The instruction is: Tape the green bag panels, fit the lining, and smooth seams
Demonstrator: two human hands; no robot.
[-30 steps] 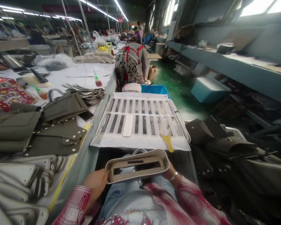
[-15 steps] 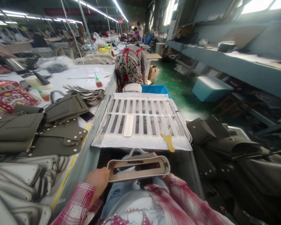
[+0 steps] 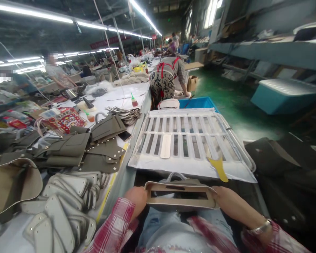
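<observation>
A flat beige leather panel (image 3: 179, 202) with two narrow slots lies across my lap, held at both ends. My left hand (image 3: 136, 199) grips its left end, fingers curled under the edge. My right hand (image 3: 227, 201) clasps its right end, with a watch showing at the wrist. Just beyond the panel stands a white slatted rack (image 3: 189, 140) with a yellow scraper (image 3: 219, 167) on its near edge and a pale strip (image 3: 165, 146) on the slats.
To the left runs a long worktable (image 3: 116, 95) piled with olive bag pieces (image 3: 76, 147), grey-white cut panels (image 3: 65, 200) and glue bottles. A person (image 3: 165, 79) bends over ahead by a blue bin (image 3: 197, 102). Dark bag parts (image 3: 284, 165) are heaped at right.
The view has swung left and upward, bringing more of the worktable into sight. The panel sits lower and flatter in my lap, and my right hand and forearm have come into view.
</observation>
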